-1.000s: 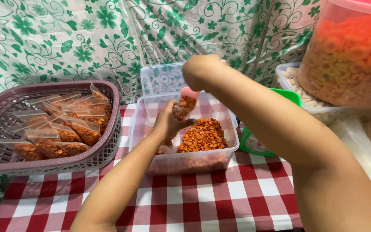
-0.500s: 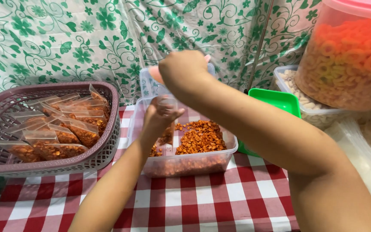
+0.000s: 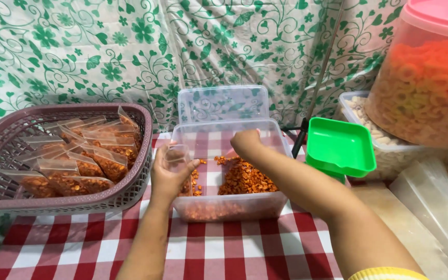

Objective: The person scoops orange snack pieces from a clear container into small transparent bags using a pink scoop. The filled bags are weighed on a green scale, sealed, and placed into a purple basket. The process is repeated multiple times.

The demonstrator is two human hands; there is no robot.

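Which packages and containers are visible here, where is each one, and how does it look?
Small clear bag: in left hand, over the tub.
Clear tub: centre, rectangular, orange snacks; right hand inside.
Filled packets: purple basket, left.
Big jar: right, pink lid, orange rings.
Green tray: right of tub.

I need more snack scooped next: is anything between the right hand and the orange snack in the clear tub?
Nothing visible. The right hand hovers inside the open clear tub, directly above the orange snack. The left hand holds a small clear bag off to the side.
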